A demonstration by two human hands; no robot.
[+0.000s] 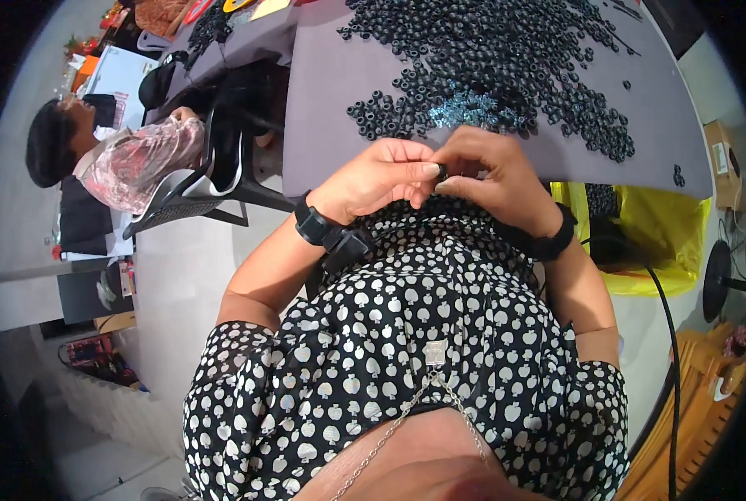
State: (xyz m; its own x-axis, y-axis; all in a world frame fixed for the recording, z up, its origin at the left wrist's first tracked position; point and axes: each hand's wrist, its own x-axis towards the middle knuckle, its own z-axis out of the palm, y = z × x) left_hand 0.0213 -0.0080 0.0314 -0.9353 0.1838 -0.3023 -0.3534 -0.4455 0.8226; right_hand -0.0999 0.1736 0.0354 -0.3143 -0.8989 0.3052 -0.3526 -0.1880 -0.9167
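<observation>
My left hand (377, 177) and my right hand (492, 165) meet at the near edge of the grey-covered table (331, 92). Between their fingertips is a small black round part (441, 172), pinched from both sides and mostly hidden by the fingers. Just beyond my hands lies a little heap of small light-blue pieces (466, 110), too small to name. Around and behind it spread a great many black ring-shaped parts (507, 63) with holes in their middles.
A yellow bag (661, 250) with dark contents stands below the table at the right. A black cable (669, 334) runs down beside me. To the left, another person (139, 159) sits in a black chair (214, 167) by a second table. A cardboard box (722, 163) stands far right.
</observation>
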